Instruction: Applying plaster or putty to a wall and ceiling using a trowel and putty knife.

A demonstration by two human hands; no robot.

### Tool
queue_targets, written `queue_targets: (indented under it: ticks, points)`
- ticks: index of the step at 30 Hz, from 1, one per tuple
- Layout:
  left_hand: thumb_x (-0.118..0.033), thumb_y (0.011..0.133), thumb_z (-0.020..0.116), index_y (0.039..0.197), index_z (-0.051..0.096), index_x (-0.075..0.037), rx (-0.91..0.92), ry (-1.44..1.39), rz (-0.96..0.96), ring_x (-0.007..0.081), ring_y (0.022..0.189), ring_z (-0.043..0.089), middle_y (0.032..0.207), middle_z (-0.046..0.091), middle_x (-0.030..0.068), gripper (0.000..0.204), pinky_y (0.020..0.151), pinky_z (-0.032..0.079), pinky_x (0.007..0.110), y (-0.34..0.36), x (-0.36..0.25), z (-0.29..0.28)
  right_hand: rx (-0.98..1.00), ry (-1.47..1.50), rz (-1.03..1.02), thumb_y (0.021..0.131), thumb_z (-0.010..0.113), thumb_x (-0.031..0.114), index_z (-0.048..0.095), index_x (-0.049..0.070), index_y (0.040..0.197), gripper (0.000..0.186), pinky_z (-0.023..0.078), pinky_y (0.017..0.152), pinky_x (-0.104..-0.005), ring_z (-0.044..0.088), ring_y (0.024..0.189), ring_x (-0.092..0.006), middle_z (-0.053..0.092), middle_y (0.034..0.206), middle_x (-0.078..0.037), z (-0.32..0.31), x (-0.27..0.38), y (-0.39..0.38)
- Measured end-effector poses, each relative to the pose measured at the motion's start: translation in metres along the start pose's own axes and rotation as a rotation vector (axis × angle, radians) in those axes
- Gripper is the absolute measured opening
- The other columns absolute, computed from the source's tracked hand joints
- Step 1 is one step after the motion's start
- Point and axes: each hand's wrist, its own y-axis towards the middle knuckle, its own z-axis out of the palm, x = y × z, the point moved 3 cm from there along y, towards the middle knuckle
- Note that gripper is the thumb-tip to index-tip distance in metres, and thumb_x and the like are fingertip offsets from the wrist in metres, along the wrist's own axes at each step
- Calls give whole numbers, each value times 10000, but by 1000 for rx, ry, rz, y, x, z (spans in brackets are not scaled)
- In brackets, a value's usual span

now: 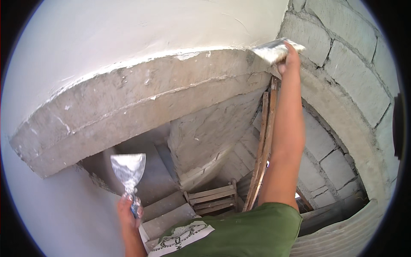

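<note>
My right hand (289,59) is raised at the upper right, closed on a wide putty blade (272,49) smeared with white paste. That blade is at the corner where the white plastered surface (180,23) meets the grey concrete ledge (184,68) and the block wall; whether it touches is hard to tell. My left hand (129,214), low on the left, grips the handle of a putty knife (127,168) held blade up, with white paste on the blade. White paste lines the top edge of the ledge.
Rough grey blockwork (351,81) rises on the right. Below the ledge are a stairwell with concrete steps (162,214), long timber boards (261,141) leaning upright behind my right arm, a slatted wooden piece (212,197) and a corrugated sheet (336,235) at the lower right.
</note>
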Motion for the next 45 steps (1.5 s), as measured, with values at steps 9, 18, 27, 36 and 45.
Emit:
queue_targets:
  ticks: [9, 18, 27, 36, 45]
  points:
    - [-201, 934, 592, 1081, 570, -19, -202, 2, -60, 136, 410, 497, 677, 586, 65, 235, 349, 372, 258, -33, 50, -27, -329, 52, 90, 906, 520, 77, 466, -41, 1191, 312, 541, 879, -574, 640, 1037, -352, 596, 1166, -191, -6, -32, 67]
    - [-209, 917, 607, 1068, 570, -18, -205, -13, -18, 137, 413, 494, 696, 592, 66, 246, 352, 358, 260, -14, 38, -24, -176, 56, 290, 891, 565, 218, 495, 4, 1119, 321, 536, 780, -463, 569, 958, -301, 538, 1122, -169, 14, -65, 53]
    - [-197, 920, 614, 1087, 589, -10, -149, 0, -91, 142, 408, 490, 678, 584, 56, 252, 351, 355, 261, -4, 36, -30, -187, -104, 214, 898, 537, 280, 474, 7, 1149, 375, 567, 752, -456, 583, 932, -308, 546, 1090, -177, 42, -57, 60]
    - [-207, 927, 602, 1106, 590, -9, -104, -57, -119, 141, 411, 496, 698, 595, 58, 267, 344, 355, 255, 5, 33, -64, -19, -347, 83, 865, 576, 309, 459, 8, 1113, 408, 579, 727, -437, 629, 796, -288, 581, 949, -161, 146, -29, 25]
    - [-214, 923, 607, 1113, 585, -10, -67, -107, -113, 136, 414, 496, 687, 587, 57, 280, 341, 352, 254, -1, 17, -101, 151, -570, -182, 860, 604, 300, 554, -80, 1043, 424, 599, 587, -393, 641, 669, -263, 600, 841, -148, 297, -8, -80]
